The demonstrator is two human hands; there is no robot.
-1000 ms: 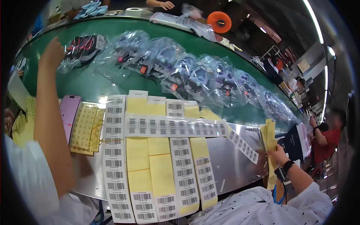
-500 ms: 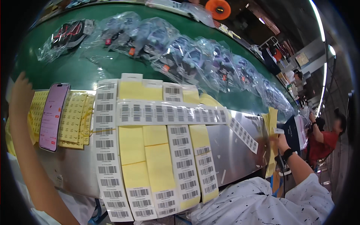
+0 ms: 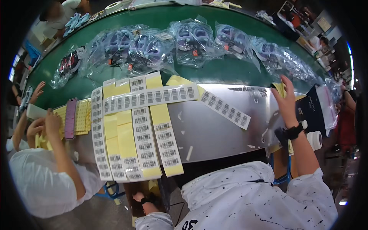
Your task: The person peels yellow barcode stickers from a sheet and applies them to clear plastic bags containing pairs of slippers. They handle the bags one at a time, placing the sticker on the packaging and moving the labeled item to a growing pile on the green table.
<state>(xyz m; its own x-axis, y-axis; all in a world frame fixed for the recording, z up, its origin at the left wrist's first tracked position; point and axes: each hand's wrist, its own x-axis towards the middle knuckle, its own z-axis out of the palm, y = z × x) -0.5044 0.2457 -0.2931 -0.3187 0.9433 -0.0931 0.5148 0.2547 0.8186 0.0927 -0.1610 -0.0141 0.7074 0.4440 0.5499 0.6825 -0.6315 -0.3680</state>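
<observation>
My right hand [image 3: 285,100], with a dark watch at the wrist, is closed round a yellow strip of backing paper [image 3: 280,89] above the right part of the metal worktop. Low down, my left hand [image 3: 138,197], banded in black, is at a brown box [image 3: 134,209] below the worktop edge; its fingers are too dark and small to read. Between my hands lie white barcode label strips [image 3: 151,98] on yellow backing, some hanging over the front edge. One loose barcode strip [image 3: 226,109] slants across the metal.
Several bagged pairs of blue shoes [image 3: 193,38] line the green table [image 3: 214,73]. At left, a person in white [image 3: 50,180] handles a white card [image 3: 36,112] beside a phone [image 3: 71,119] and yellow number stickers [image 3: 82,117]. A dark blue box [image 3: 312,111] stands right.
The view has shifted, showing more on the left. My right hand has risen with the yellow paper, now bunched. My left hand has come into view. The neighbour's arm has drawn back from the green table.
</observation>
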